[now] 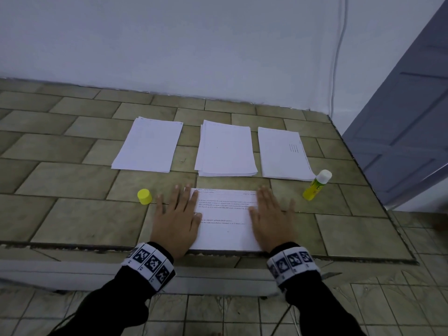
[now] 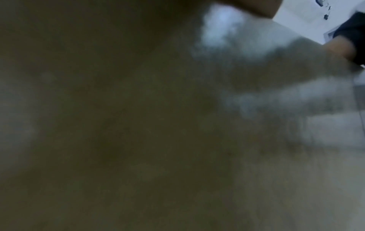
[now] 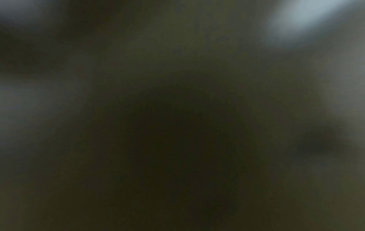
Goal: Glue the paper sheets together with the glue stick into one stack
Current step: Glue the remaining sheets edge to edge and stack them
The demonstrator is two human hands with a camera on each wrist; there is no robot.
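A printed paper sheet (image 1: 225, 219) lies at the front edge of the tiled counter. My left hand (image 1: 175, 217) lies flat on its left edge, fingers straight. My right hand (image 1: 272, 218) presses flat on its right edge the same way. Behind it lie three white paper stacks: left (image 1: 148, 145), middle (image 1: 225, 149), right (image 1: 283, 154). The yellow glue stick (image 1: 316, 185) lies uncapped, white end up, beside the right stack. Its yellow cap (image 1: 144, 196) stands left of my left hand. Both wrist views are dark and blurred; only a corner of paper (image 2: 308, 18) shows.
The tiled counter (image 1: 60, 180) ends at a front edge just under my wrists and meets a white wall (image 1: 194, 44) behind. A grey door (image 1: 407, 132) stands at the right. A white cable (image 1: 338, 57) hangs down the wall.
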